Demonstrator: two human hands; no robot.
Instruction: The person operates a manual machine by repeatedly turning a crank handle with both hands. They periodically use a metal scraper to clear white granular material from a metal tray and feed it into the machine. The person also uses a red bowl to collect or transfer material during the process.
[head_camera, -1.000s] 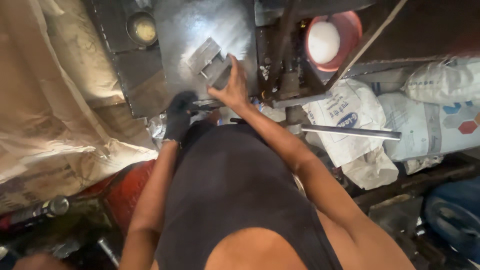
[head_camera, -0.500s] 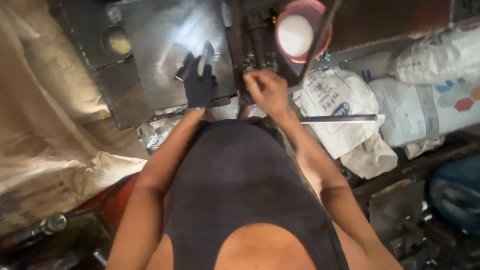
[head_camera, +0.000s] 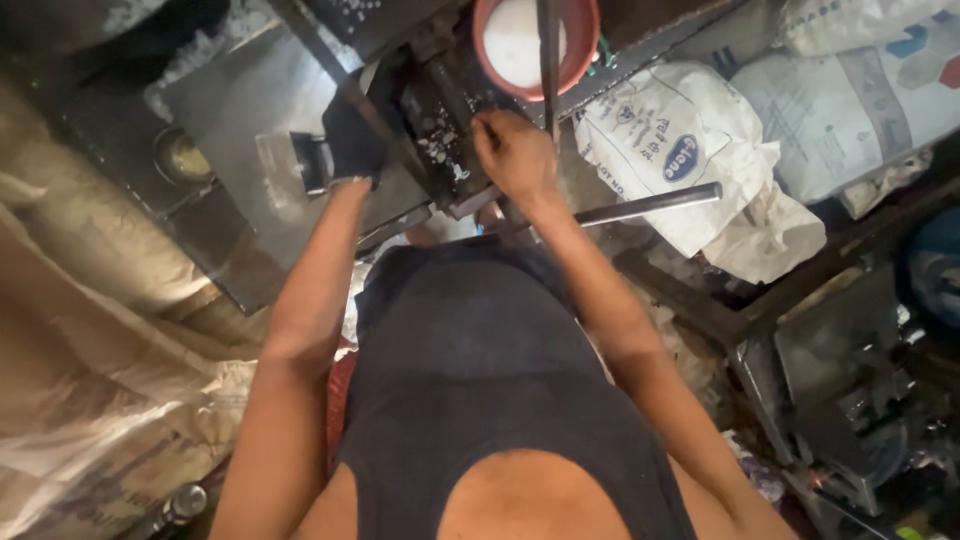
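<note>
Nearest the camera is the person's dark sleeveless top (head_camera: 500, 400), both arms reaching forward to a grimy metal machine (head_camera: 440, 130). The right hand (head_camera: 515, 155), bare, is clenched round a part at the machine's front edge — probably steadying it. The left hand (head_camera: 352, 140), in a dark glove, grasps a small flat metal piece (head_camera: 305, 162) on the steel sheet (head_camera: 240, 110). Beyond stands a red bowl (head_camera: 585, 40) of white stuff, with white sacks (head_camera: 680, 140) to the right.
</note>
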